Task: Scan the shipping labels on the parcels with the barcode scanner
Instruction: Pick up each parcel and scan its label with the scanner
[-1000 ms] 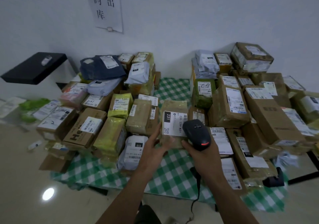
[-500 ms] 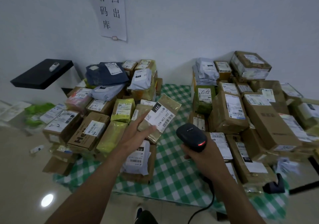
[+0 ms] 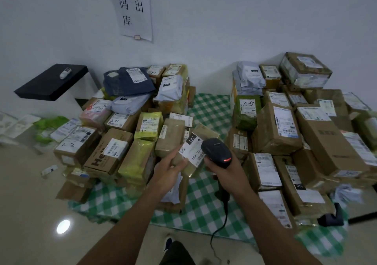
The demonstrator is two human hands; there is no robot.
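our left hand (image 3: 169, 171) grips the near end of a tan padded parcel (image 3: 204, 131), fingers curled round it, and holds it tilted in the air above the cloth with its white shipping label (image 3: 192, 149) turned up toward us. the label carries a black tab reading 231 and a strip of barcode. just right of that grip, our right hand (image 3: 228, 169) is wrapped tight around the handle of the black barcode scanner (image 3: 217, 151), whose head overlaps the right edge of the label and shows a small red light on its back. the scanner's black cable (image 3: 221, 222) drops from below the right fist toward the floor. under both hands lies a green checked cloth (image 3: 204, 205), bare in a strip that runs away from us between two heaps. close to the left of the held parcel sits the left heap (image 3: 110, 148) of brown boxes, yellow-green bags and grey mailers, its nearest tan packet (image 3: 170, 136) just beside the parcel. right of the scanner hand rises the right heap (image 3: 277, 130) of larger cardboard boxes with white labels. far right and nearer to us than the hands, a small black stand (image 3: 331, 217) sits at the cloth's edge. well beyond the grip a paper sign (image 3: 133, 9) hangs on the white wall, and far to the left a black shelf (image 3: 51, 82) carries a small white object (image 3: 65, 73).
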